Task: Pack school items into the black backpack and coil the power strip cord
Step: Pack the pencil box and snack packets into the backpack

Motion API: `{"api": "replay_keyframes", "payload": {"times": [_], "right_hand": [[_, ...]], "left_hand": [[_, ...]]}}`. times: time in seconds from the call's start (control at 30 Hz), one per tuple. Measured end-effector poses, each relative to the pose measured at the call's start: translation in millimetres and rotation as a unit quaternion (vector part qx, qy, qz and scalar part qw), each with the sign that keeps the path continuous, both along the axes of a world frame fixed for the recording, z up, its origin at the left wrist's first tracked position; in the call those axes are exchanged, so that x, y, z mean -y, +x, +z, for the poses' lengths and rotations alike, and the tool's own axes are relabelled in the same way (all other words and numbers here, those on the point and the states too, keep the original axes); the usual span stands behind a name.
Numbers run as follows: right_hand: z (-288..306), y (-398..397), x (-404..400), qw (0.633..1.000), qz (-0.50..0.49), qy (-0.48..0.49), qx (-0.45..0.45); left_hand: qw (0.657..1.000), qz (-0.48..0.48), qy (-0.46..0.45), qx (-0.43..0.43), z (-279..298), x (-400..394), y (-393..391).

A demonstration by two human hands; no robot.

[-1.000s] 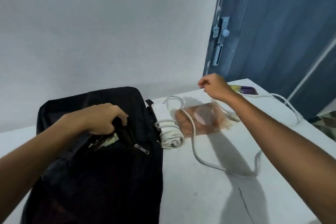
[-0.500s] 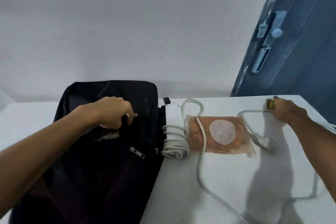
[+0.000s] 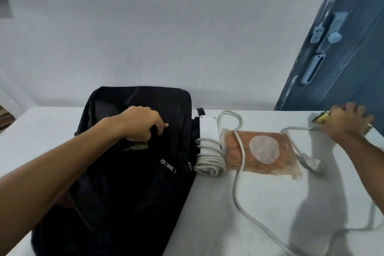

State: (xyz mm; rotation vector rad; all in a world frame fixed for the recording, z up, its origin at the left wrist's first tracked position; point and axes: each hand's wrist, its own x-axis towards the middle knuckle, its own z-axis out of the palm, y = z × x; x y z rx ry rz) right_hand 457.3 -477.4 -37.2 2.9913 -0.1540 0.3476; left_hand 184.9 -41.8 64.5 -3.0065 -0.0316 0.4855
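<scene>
It looked like a room in a home, with a plain white wall (image 3: pixel 166 27), a blue door (image 3: pixel 342 64) and a white bench (image 3: pixel 259 197).

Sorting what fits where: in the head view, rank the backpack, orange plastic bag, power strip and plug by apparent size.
Largest to smallest:
1. backpack
2. orange plastic bag
3. power strip
4. plug

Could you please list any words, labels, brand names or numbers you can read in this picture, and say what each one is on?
No text can be read here.
The round pale patch on the orange pouch shows no lettering.
The yellow item in the right hand may carry print, but it is too blurred.
</scene>
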Motion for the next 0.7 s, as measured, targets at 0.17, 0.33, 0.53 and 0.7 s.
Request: {"api": "replay_keyframes", "payload": {"times": [0.17,0.33,0.53,0.7], "right_hand": [[28.8,-45.9,-65.2,0.958,0.156,0.23,0.075],[83.2,-134.1,-166.9,0.771,0.281,0.542,-0.18],[122.2,-261.9,-266.3,0.607,0.404,0.484,-0.484],[112.0,-309.2,-347.0,0.705,0.401,0.476,-0.339]], "left_hand": [[0.999,-0.011,-0.035,-0.001,0.6,-2.7,-4.0],[0.996,-0.037,-0.076,-0.023,3.7,-13.6,-11.2],[0.991,-0.073,-0.105,-0.024,40.9,-32.7,-39.6],[0.978,-0.117,-0.165,0.054,78.8,-47.0,-61.9]]}}
